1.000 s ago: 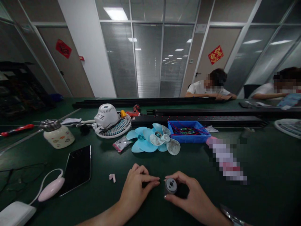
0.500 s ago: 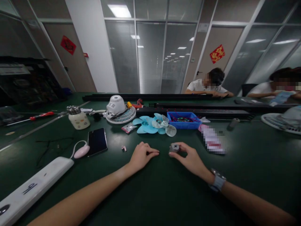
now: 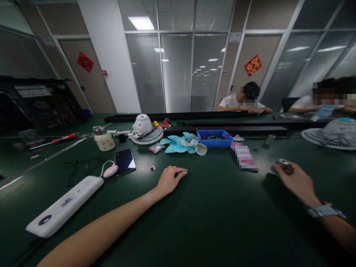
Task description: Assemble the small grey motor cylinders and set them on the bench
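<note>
My right hand (image 3: 299, 181) is wrapped round a small grey cylindrical metal part (image 3: 283, 163), which looks like a little motor, and holds it just above the table at the right. The thumb covers part of its side. My left hand (image 3: 169, 181) rests on the green tabletop near the middle, with thumb and forefinger pinched together. A tiny dark speck shows at the fingertips, too small to name. Beyond the left hand lie light-blue fan blades (image 3: 180, 142) and a translucent blade (image 3: 200, 149). A similar grey cylinder (image 3: 269, 140) stands farther back on the right.
A blue tray (image 3: 215, 142) holds wires and small parts. White fan housings (image 3: 146, 129) stand behind. To the left are a power strip (image 3: 66, 204), a phone (image 3: 125, 162), pink earbuds (image 3: 152, 167), glasses (image 3: 80, 167) and a cream jar (image 3: 105, 141). Two people sit across the table.
My right hand has carried the grey cylindrical part far to the right, away from my left hand. The left hand stays pinched in nearly the same place. The view has shifted slightly.
</note>
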A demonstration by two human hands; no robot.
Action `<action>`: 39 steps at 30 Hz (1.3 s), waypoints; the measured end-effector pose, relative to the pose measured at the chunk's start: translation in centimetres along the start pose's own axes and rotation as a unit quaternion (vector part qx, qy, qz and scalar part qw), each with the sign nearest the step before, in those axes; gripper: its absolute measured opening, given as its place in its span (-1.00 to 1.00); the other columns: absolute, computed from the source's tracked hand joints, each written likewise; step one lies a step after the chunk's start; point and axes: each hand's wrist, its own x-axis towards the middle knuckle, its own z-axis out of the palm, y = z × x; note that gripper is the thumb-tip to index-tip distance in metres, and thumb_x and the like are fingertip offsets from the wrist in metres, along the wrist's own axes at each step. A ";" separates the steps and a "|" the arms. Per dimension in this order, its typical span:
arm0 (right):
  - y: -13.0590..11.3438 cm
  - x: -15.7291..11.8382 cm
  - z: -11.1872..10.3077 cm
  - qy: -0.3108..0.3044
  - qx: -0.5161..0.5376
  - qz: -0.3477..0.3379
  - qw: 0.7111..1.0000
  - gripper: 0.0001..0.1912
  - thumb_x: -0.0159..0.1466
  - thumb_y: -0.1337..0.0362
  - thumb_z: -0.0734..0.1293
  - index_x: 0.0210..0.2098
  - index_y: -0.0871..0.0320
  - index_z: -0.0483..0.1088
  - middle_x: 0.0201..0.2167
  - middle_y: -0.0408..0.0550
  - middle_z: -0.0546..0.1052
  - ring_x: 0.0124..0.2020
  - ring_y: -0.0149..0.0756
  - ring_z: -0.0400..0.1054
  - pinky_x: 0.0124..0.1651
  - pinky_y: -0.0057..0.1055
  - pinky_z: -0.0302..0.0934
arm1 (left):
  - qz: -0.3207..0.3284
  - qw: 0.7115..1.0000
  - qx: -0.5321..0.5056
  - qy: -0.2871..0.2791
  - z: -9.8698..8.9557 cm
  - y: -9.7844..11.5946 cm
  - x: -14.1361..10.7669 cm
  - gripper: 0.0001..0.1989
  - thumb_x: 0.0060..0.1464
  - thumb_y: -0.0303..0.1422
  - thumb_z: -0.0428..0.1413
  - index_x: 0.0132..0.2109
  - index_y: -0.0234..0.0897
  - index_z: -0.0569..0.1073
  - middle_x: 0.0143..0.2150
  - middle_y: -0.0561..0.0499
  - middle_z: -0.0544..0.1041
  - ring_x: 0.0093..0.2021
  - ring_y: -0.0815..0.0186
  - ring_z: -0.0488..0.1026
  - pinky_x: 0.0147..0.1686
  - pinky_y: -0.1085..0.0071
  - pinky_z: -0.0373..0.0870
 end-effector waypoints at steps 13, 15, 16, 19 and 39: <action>-6.3 -3.3 1.9 0.053 -0.062 -0.228 0.970 -0.29 0.24 -0.05 0.23 0.27 0.19 0.13 0.24 0.12 0.16 0.24 0.04 0.06 0.27 0.01 -0.07 | -0.086 0.992 -0.080 0.053 -0.3 0.1 0.0 -0.68 0.27 -0.26 -0.11 -0.02 -0.25 0.47 -0.41 0.03 0.47 -0.40 0.28 0.45 -0.39 0.42 0.31; -10.4 -6.2 3.6 -0.055 -0.019 -0.361 0.931 -0.47 0.31 0.01 0.21 0.20 0.10 0.26 0.22 0.00 0.22 0.24 -0.11 0.08 0.29 -0.08 -0.06 | -0.096 0.990 -0.091 0.059 -0.3 0.1 0.0 -0.70 0.26 -0.27 -0.10 -0.02 -0.25 0.45 -0.42 0.05 0.45 -0.40 0.28 0.44 -0.39 0.42 0.30; -12.4 -7.6 4.7 -0.140 0.007 -0.414 0.899 -0.52 0.35 0.03 0.20 0.19 0.06 0.29 0.23 -0.03 0.21 0.26 -0.12 0.05 0.30 -0.05 -0.09 | -0.099 0.989 -0.094 0.061 -0.3 0.0 0.0 -0.70 0.26 -0.27 -0.09 -0.02 -0.25 0.45 -0.43 0.06 0.44 -0.40 0.28 0.44 -0.39 0.42 0.29; -17.4 -11.1 7.9 -0.274 0.044 -0.460 0.844 -0.58 0.35 0.00 0.26 0.16 -0.08 0.33 0.21 -0.13 0.25 0.27 -0.15 0.05 0.29 -0.04 -0.08 | -0.104 0.987 -0.100 0.068 -0.2 0.0 0.0 -0.72 0.25 -0.29 -0.09 -0.03 -0.26 0.43 -0.45 0.07 0.43 -0.41 0.28 0.44 -0.38 0.42 0.29; -4.7 -0.1 -0.6 0.081 0.014 -0.233 0.969 -0.76 0.30 0.22 0.31 -0.12 0.18 0.52 -0.06 0.01 0.48 0.03 -0.20 0.32 0.10 -0.34 0.11 | -0.093 0.989 -0.104 0.057 0.0 0.0 0.1 -0.76 0.22 -0.34 -0.05 -0.04 -0.26 0.42 -0.48 0.10 0.42 -0.44 0.32 0.41 -0.40 0.44 0.26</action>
